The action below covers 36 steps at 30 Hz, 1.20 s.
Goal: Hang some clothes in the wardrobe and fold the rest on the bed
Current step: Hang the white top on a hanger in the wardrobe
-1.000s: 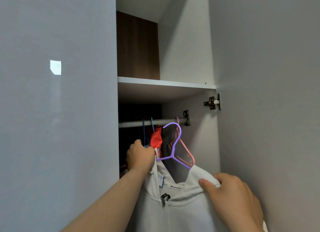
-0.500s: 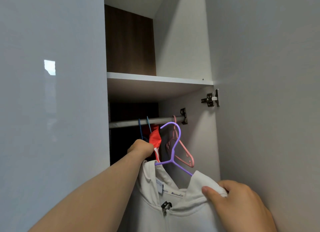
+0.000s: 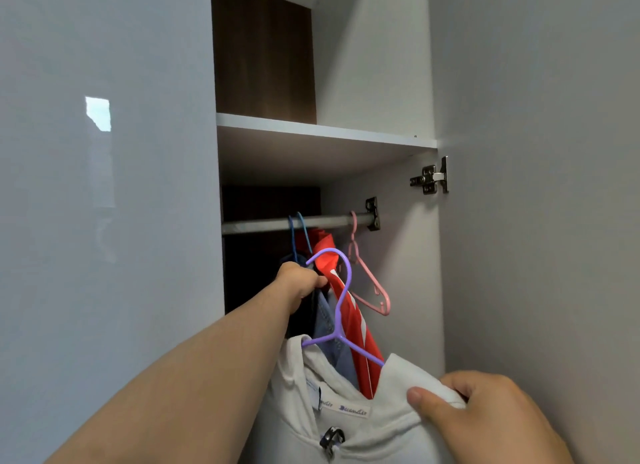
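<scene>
The right hand [image 3: 485, 415] pinches the right shoulder of one white zip-up jacket [image 3: 349, 415], thumb on top of the cloth. The left hand [image 3: 299, 283] reaches into the wardrobe, fingers curled on the hanging clothes beside the purple hanger [image 3: 341, 311]. That hanger sits inside the jacket's collar, its long stem upright and its hook curving left, below the metal rail [image 3: 263, 225] and not on it. Three hangers are on the rail: two blue hangers [image 3: 298, 235] and one bare pink hanger [image 3: 367, 283]. A red garment [image 3: 356, 321] and a denim garment [image 3: 325, 321] hang just behind the jacket. A white shelf [image 3: 322, 132] spans above the rail, with a door hinge [image 3: 431, 179] on the right.
</scene>
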{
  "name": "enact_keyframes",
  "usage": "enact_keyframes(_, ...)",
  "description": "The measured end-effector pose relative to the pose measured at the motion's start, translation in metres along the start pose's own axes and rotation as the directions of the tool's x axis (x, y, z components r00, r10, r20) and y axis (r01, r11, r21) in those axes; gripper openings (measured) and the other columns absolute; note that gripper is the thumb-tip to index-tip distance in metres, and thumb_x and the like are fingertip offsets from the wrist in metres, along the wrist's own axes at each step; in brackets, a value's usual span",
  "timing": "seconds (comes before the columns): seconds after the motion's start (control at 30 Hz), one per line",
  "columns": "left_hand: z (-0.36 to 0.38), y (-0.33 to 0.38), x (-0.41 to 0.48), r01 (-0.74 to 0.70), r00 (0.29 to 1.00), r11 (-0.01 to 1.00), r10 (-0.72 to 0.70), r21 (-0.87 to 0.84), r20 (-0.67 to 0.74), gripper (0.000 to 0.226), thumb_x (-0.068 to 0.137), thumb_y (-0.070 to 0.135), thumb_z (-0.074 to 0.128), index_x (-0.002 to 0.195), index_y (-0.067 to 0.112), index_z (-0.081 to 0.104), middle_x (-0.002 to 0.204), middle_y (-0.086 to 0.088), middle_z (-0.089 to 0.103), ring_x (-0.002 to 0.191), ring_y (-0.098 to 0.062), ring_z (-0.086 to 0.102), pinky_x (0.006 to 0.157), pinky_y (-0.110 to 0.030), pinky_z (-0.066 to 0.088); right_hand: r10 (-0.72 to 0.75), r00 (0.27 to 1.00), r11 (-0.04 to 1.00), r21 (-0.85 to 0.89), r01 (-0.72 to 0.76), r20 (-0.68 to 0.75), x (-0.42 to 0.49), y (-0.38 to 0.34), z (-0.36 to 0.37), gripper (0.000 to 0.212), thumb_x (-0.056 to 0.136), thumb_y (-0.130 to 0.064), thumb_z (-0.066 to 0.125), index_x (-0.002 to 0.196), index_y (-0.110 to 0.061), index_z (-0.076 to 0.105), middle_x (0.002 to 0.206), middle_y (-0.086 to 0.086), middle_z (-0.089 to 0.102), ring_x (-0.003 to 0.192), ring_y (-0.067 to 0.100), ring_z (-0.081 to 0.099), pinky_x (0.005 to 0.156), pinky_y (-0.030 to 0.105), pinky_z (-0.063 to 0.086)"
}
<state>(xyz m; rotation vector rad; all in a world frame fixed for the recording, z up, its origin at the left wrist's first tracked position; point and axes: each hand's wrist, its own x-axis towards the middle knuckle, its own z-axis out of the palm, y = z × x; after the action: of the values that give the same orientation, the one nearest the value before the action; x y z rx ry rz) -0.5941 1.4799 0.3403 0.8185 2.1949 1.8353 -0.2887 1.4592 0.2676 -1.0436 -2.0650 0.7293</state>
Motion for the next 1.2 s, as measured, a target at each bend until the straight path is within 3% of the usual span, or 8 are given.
enact_keyframes(0.17,0.009,-0.013,0.024,0.007,0.998,1.000,-0.006,-0.007,0.061,0.065,0.043,0.016,0.085,0.103,-0.002,0.068,0.095,-0.016,0.073,0.087,-0.031,0.071,0.087,-0.045,0.058,0.047,0.993,0.999,-0.017,-0.049,-0.109,0.015,-0.005,0.017,0.034,0.076,-0.068,0.061,0.075,-0.034,0.068,0.086,-0.013,0.065,0.085,0.011,0.060,0.073,0.026,0.049)
enact_keyframes(0.3,0.011,0.002,0.009,0.050,0.997,0.999,-0.049,-0.001,0.067,0.036,0.062,0.002,0.083,0.094,-0.003,0.068,0.084,-0.014,0.068,0.075,-0.026,0.064,0.065,-0.029,0.052,0.074,0.987,0.996,0.058,-0.066,-0.141,0.034,-0.003,0.020,0.033,0.076,-0.064,0.064,0.071,-0.032,0.068,0.084,-0.011,0.066,0.084,0.014,0.061,0.072,0.027,0.049)
enact_keyframes(0.4,0.015,0.005,0.015,0.067,0.997,0.996,-0.064,-0.058,0.046,0.022,0.075,0.002,0.079,0.093,-0.002,0.068,0.079,-0.011,0.066,0.077,-0.025,0.062,0.069,-0.031,0.050,0.104,0.988,0.992,0.085,-0.095,-0.114,0.047,0.003,0.023,0.033,0.078,-0.059,0.066,0.067,-0.028,0.068,0.076,-0.008,0.065,0.077,0.012,0.060,0.067,0.026,0.046)
enact_keyframes(0.5,0.021,0.001,0.026,0.042,0.997,0.987,-0.053,-0.156,-0.065,0.029,0.076,0.004,0.080,0.100,-0.004,0.065,0.085,-0.013,0.069,0.077,-0.026,0.067,0.069,-0.032,0.054,0.111,0.988,0.992,0.074,-0.103,-0.109,0.057,0.005,0.030,0.031,0.078,-0.060,0.066,0.067,-0.031,0.067,0.077,-0.009,0.064,0.078,0.012,0.060,0.064,0.025,0.044)
enact_keyframes(0.6,0.027,-0.013,0.041,-0.084,0.982,0.978,0.049,-0.189,-0.183,0.060,0.059,0.008,0.079,0.116,0.007,0.058,0.099,-0.008,0.069,0.089,-0.026,0.068,0.085,-0.038,0.057,0.103,0.991,0.993,0.070,-0.097,-0.081,0.068,0.008,0.035,0.030,0.079,-0.060,0.067,0.071,-0.031,0.067,0.079,-0.011,0.062,0.079,0.011,0.060,0.059,0.019,0.040)
enact_keyframes(0.83,0.040,-0.032,0.052,-0.234,0.960,0.945,0.187,-0.229,-0.210,0.091,0.060,0.019,0.072,0.145,0.023,0.042,0.124,-0.005,0.065,0.111,-0.024,0.063,0.102,-0.041,0.050,0.067,0.997,0.993,0.102,-0.062,-0.045,0.091,0.014,0.043,0.028,0.083,-0.062,0.064,0.085,-0.034,0.067,0.085,-0.012,0.061,0.073,0.006,0.054,0.052,0.004,0.032)
enact_keyframes(0.97,0.048,-0.029,0.051,-0.234,0.964,0.941,0.192,-0.245,-0.183,0.083,0.070,0.007,0.071,0.146,0.023,0.042,0.123,-0.007,0.065,0.110,-0.025,0.063,0.100,-0.038,0.050,0.073,0.990,0.997,0.049,-0.067,-0.119,0.095,0.010,0.047,0.025,0.084,-0.066,0.059,0.084,-0.040,0.060,0.084,-0.013,0.056,0.076,0.008,0.051,0.056,0.008,0.034)
enact_keyframes(1.2,0.070,-0.029,0.066,-0.248,0.968,0.935,0.230,-0.255,-0.097,0.100,0.043,0.035,0.067,0.141,0.033,0.045,0.121,0.003,0.067,0.110,-0.019,0.065,0.100,-0.045,0.052,0.087,0.981,0.989,-0.103,-0.106,-0.175,0.097,0.009,0.052,0.037,0.084,-0.072,0.049,0.091,-0.038,0.062,0.088,-0.012,0.051,0.085,0.013,0.049,0.067,0.022,0.038)
